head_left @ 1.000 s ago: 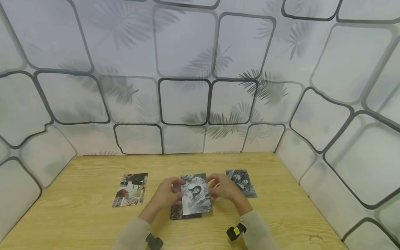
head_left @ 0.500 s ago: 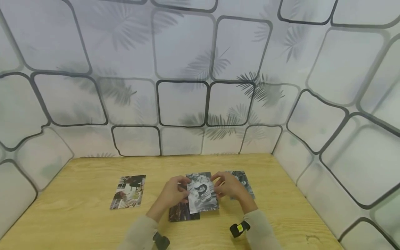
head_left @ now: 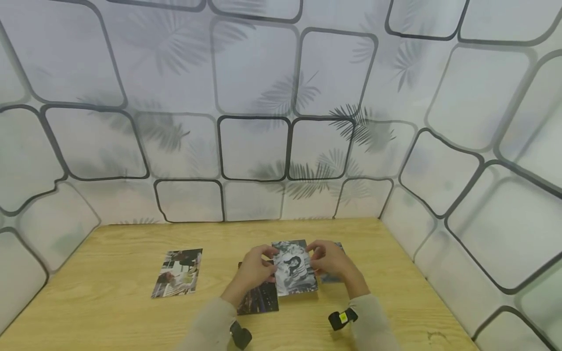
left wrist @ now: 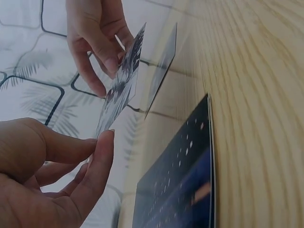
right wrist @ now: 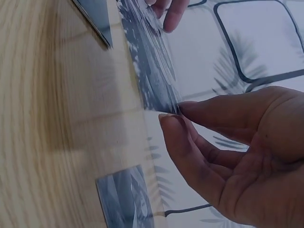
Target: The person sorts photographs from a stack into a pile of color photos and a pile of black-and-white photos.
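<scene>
A black-and-white photo print of a dark-haired figure is held up over the table between both hands. My left hand pinches its left edge between thumb and finger, as the left wrist view shows at the photo's corner. On the opposite edge my right hand pinches it too; in the right wrist view thumb and fingertip meet at the photo's end. Below and left of it lies a dark night-scene photo, partly covered by the left hand. Another grey photo lies mostly hidden behind the right hand.
A colour photo lies by itself on the left of the wooden table. Behind the table and on both sides hangs a pale curtain with a dark rounded grid and leaf prints.
Both hands have moved to the right with the black-and-white photo between them. More of the night-scene photo shows now, and more of the grey photo on the right is covered.
</scene>
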The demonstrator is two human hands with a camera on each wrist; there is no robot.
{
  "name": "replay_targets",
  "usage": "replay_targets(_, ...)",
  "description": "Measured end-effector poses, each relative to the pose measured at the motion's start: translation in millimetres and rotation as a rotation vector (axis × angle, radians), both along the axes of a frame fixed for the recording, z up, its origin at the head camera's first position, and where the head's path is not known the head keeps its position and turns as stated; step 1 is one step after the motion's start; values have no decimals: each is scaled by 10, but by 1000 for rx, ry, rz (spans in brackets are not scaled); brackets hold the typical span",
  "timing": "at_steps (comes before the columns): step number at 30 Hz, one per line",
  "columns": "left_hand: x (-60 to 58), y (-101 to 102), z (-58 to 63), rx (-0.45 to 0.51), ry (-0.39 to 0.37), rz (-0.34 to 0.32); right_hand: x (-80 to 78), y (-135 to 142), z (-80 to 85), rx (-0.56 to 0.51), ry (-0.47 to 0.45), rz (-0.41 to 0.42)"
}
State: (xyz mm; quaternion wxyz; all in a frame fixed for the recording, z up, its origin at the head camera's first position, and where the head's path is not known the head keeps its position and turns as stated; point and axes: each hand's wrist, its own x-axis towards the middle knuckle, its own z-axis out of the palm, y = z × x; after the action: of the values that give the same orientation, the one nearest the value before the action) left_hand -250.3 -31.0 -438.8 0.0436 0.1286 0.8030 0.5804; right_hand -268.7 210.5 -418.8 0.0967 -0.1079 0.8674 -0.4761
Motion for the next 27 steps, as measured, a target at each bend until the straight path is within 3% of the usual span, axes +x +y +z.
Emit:
replay_targets(13, -98, 394, -6, 62, -42, 15, -38, 272, 19, 94, 37, -145)
replay_targets(20, -148, 585, -57, 76, -22, 31, -75, 404, 11, 159, 62, -187)
replay_targets(27, -201, 723, -98, 66, -23, 39, -82, 503, -6, 144, 52, -226)
